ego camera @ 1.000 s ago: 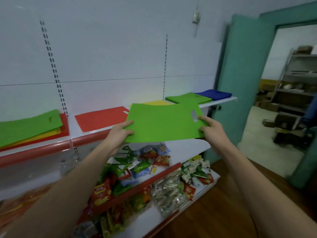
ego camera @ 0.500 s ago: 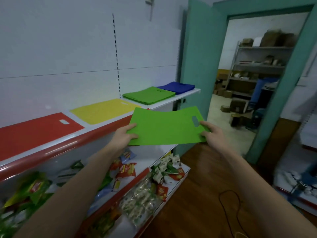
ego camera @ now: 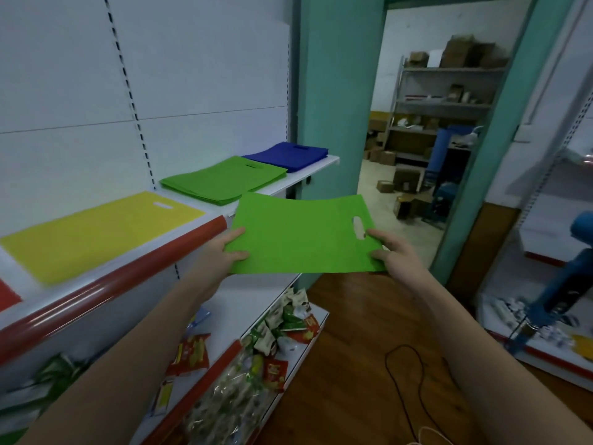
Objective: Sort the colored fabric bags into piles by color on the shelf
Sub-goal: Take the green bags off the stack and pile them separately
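Note:
I hold a flat green fabric bag (ego camera: 301, 232) level in front of me, its cut-out handle at the right end. My left hand (ego camera: 224, 252) pinches its left edge and my right hand (ego camera: 390, 252) grips its right edge beside the handle slot. On the upper shelf (ego camera: 308, 178) lie a pile of green bags (ego camera: 221, 179), a pile of blue bags (ego camera: 288, 154) to its right at the shelf end, and a yellow bag (ego camera: 96, 229) to the left. A sliver of a red bag (ego camera: 8, 295) shows at the far left edge.
Snack packets (ego camera: 279, 342) fill the lower shelves below my arms. A teal door frame (ego camera: 333, 101) opens onto a storeroom with racks and boxes. A dark cable (ego camera: 407, 377) lies on the wooden floor. Another shelf unit (ego camera: 545, 319) stands at the right.
My view has swung right along the shelf, carrying the green bag with both hands. The green and blue piles are now closer and nearly above the held bag; the red bag has almost left view.

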`<state>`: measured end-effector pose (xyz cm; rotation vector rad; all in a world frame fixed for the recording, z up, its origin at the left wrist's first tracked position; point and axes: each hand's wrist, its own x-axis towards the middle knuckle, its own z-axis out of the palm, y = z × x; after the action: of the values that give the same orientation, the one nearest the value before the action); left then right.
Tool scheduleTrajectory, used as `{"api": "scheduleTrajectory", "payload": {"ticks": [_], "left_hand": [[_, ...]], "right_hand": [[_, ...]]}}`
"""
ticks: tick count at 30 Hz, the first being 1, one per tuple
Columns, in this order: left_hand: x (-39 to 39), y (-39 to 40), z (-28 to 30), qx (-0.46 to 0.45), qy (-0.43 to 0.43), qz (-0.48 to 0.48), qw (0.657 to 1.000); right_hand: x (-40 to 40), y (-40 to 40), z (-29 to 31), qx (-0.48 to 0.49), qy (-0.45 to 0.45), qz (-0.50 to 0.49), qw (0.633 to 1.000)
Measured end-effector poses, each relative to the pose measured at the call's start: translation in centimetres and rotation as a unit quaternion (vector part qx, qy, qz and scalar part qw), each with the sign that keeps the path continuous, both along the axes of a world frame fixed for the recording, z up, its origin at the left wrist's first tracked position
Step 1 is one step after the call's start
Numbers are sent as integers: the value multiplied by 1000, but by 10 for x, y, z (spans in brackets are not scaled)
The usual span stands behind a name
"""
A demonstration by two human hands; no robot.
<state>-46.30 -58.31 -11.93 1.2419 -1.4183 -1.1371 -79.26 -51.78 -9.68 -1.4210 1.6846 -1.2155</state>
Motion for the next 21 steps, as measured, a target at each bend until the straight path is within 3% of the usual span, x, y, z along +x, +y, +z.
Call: {"api": "scheduleTrajectory", "payload": {"ticks": [10,16,21], "left_hand": [[-46,-72,21,-28,28,54,998],[-52,-92,46,-66,-6,144,987],[-38,-114,64,-61,-100,222,968]], "right_hand": [[-55,-117,22,-25,-56,82,995],[-59,-187,44,-37,-65,152,985],[-33,-256,58,-46,-32,188,980]]}}
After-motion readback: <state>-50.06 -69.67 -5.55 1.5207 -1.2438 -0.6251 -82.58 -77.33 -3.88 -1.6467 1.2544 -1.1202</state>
